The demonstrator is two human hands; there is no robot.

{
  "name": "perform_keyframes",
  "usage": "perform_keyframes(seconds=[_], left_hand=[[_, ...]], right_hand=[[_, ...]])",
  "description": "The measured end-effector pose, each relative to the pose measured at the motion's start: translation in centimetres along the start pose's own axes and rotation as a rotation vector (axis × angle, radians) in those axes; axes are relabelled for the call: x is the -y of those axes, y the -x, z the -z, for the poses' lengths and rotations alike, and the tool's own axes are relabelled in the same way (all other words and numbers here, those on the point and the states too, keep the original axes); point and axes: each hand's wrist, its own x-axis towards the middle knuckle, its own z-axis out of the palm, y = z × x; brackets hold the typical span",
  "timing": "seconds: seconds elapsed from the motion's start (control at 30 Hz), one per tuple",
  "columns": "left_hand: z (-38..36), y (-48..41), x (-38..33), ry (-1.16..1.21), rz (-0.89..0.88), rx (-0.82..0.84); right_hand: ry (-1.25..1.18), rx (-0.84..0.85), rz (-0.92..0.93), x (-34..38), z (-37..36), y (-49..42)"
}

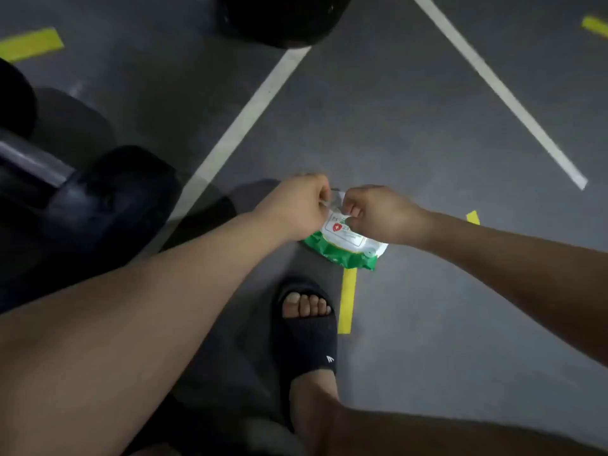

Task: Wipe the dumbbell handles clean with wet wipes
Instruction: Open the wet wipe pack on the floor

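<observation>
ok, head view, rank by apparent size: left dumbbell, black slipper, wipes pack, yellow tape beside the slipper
1. dumbbell, cut off at frame edge
2. black slipper
3. wipes pack, partly covered
4. yellow tape

The pack (345, 255) is showing green edges and a white label (343, 234) with a red emblem (336, 227), the grey floor (394, 126) is carrying white lines (250, 116) and yellow strips (348, 301), and the slipper (309, 343) and dumbbell (108, 199) are looking black.

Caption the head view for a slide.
Left hand and right hand pinch the top of a green wet-wipe pack; a dumbbell lies at left.
</observation>
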Motion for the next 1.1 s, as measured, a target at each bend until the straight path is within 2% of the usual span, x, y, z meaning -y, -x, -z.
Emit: perform_keyframes(seconds=[0.27, 0.7, 0.83, 0.97, 1.1], left_hand=[[-3.4, 0.9, 1.2, -0.115, -0.071, -0.028], [-5.2, 1.4, 0.0, -0.215, -0.044, -0.049], [-5.8, 1.8, -0.3, -0.211, -0.024, -0.084], [-7.0, 1.6, -0.2, -0.264, -0.061, -0.111], [-8.6, 1.0, -1.0, -0.286, -0.057, -0.145]], right_hand=[[0.039, -0.272, 0.115, -2.0, -5.5, 2.2], [0.153, -0.441, 0.162, -2.9, -8.6, 2.9], [-0.038, -0.501, 0.160, -3.1, -7.8, 2.8], [-0.247, -0.677, 0.038, -5.0, -6.0, 2.0], [-0.341, -0.727, -0.186, -6.5, -5.0, 1.0]])
